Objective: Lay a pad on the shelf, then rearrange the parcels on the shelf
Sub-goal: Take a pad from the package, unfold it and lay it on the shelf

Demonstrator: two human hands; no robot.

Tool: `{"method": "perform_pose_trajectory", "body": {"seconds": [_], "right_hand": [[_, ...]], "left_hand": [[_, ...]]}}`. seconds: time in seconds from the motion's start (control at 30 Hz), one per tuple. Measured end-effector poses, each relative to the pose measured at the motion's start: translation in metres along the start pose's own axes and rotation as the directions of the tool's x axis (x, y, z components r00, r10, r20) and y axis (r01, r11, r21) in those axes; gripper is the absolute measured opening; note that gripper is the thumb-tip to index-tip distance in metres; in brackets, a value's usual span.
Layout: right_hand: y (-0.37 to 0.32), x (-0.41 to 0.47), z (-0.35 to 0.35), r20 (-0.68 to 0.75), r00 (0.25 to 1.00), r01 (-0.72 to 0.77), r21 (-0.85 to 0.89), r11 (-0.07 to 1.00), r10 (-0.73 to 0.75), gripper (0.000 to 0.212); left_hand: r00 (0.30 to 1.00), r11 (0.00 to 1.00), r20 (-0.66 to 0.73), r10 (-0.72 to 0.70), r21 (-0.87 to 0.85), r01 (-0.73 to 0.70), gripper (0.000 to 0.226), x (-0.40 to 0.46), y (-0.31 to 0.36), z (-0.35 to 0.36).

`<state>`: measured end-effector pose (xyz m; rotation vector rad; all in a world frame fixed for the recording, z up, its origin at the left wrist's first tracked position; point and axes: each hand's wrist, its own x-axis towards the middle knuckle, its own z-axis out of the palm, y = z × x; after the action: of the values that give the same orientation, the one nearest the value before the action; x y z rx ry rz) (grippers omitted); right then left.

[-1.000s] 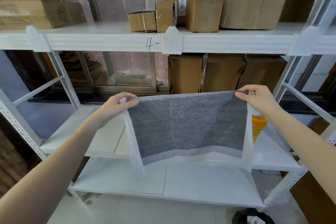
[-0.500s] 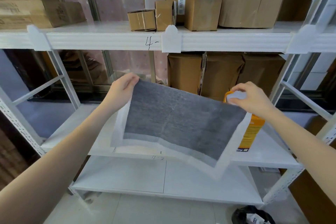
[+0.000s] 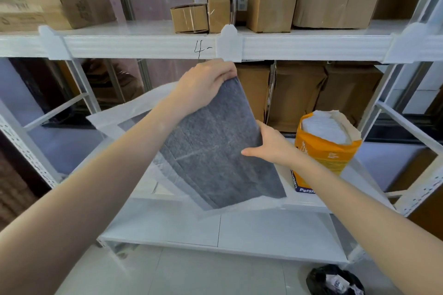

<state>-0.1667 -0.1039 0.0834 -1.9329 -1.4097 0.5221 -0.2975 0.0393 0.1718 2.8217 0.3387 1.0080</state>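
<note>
1. Head view, the only one here: pad point(image 3: 215, 146) isn't down yet. It's up in the air at a steep tilt, grey face toward the camera, white border trailing below and out past the left forearm.
2. Left hand point(image 3: 203, 86) is pinching the pad's far top corner, right under the lip of the upper shelf point(image 3: 143, 46) marked "4-". Right hand point(image 3: 271, 148) grips the pad's right edge, nearer and lower than the left.
3. Middle shelf point(image 3: 354, 179) sits below both hands, and I'd guess that's where it lands. So step one is only half done and the reshuffle hasn't begun.
4. Parcels: small cardboard boxes point(image 3: 271, 7) in a bunch on the shelf above the left hand, bigger brown cartons point(image 3: 297, 96) standing behind the right hand.
5. Containers: an orange bag point(image 3: 328, 148) just right of the right hand, top torn open, packed with folded white sheets, probably more pads. Boxes look closed, contents unknown.
</note>
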Motion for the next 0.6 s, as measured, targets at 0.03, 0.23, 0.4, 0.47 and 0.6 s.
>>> {"method": "perform_pose_trajectory", "body": {"seconds": [0.03,0.23,0.4,0.47,0.6], "right_hand": [[0.000,-0.001,-0.001,-0.005,1.000,-0.004,-0.024,1.000,0.004,0.057],[-0.005,-0.011,-0.016,0.085,0.996,0.000,0.047,0.999,-0.004,0.024],[-0.015,-0.015,-0.028,0.085,0.993,0.051,0.269,0.962,-0.077,0.007],[-0.019,-0.012,-0.031,0.051,0.991,0.105,0.292,0.950,-0.126,0.005],[-0.028,-0.005,-0.038,-0.107,0.980,0.191,0.249,0.950,-0.169,0.012]], "left_hand": [[1.000,1.000,-0.019,-0.004,0.025,0.005,0.024,0.000,-0.002,-0.003],[0.992,0.985,-0.121,-0.033,0.163,0.053,0.026,-0.006,-0.022,-0.010],[0.987,0.897,-0.154,0.035,0.441,0.037,0.032,-0.017,-0.025,0.004],[0.996,0.921,-0.083,0.034,0.389,0.001,0.029,-0.024,-0.013,0.015],[0.949,0.957,0.148,-0.277,-0.052,0.287,0.043,-0.038,0.023,0.030]]}}
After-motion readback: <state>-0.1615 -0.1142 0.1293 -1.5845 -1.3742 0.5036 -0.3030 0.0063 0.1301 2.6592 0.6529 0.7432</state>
